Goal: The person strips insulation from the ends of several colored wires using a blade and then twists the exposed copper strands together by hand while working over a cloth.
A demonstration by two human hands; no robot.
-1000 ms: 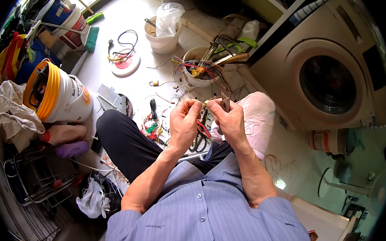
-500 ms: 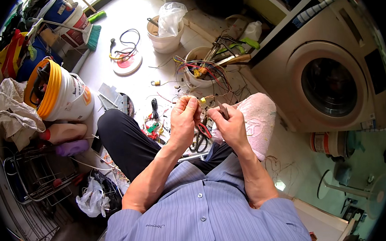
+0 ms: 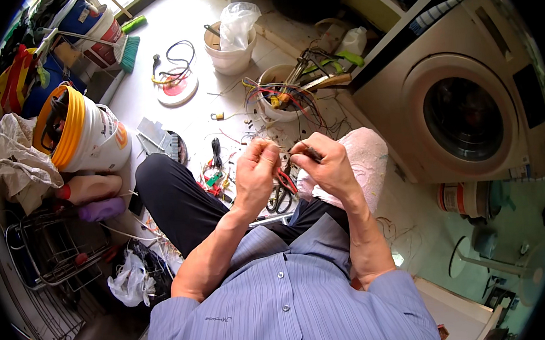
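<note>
My left hand (image 3: 257, 177) is closed in a pinch above the floor between my knees. What its fingertips hold is too small to make out. Close beside it on the right, my right hand (image 3: 328, 169) is wrapped round a small dark tool (image 3: 313, 154); its exact kind is hidden by the fingers. A red-handled tool (image 3: 286, 181) lies below and between the hands, with black looped handles (image 3: 281, 201) nearer me. Past my left hand are a bundled black cord (image 3: 216, 152) and a green circuit piece (image 3: 214, 180) among scraps. A pink towel (image 3: 367, 163) covers my right knee.
Ahead stand a bucket full of wires (image 3: 274, 110) and a white bucket with a plastic bag (image 3: 230, 59). A coiled cable (image 3: 180, 69) rests on a round lid (image 3: 182, 95). A washing machine (image 3: 395, 117) is at right, a yellow-rimmed bucket (image 3: 103, 141) at left.
My right hand has risen slightly, and its wrist has turned, tipping the dark tool flatter. The yellow piece seen by my left fingertips is out of sight now. My left hand shifted slightly left.
</note>
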